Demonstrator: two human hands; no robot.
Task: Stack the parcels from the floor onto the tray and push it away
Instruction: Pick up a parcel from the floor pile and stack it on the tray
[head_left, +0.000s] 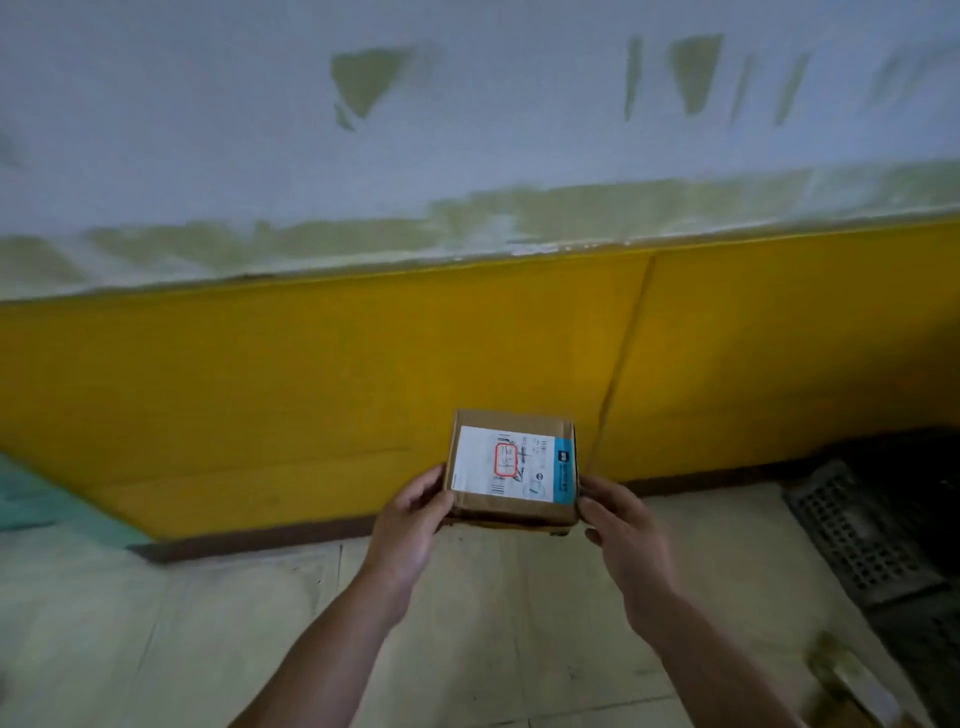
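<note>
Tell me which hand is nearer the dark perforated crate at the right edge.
Right. The right hand grips the right side of the parcel, on the side toward the crate. The left hand grips the parcel's left side, farther from the crate.

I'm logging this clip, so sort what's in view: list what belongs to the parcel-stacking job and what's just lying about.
Part of the job:
- cardboard parcel with a white shipping label, held off the floor
- left hand and right hand, gripping its two sides

Just lying about:
- dark perforated crate at the right
- yellow wall band
- teal sheet at the left
- blurred object, bottom right, unidentifiable
</note>
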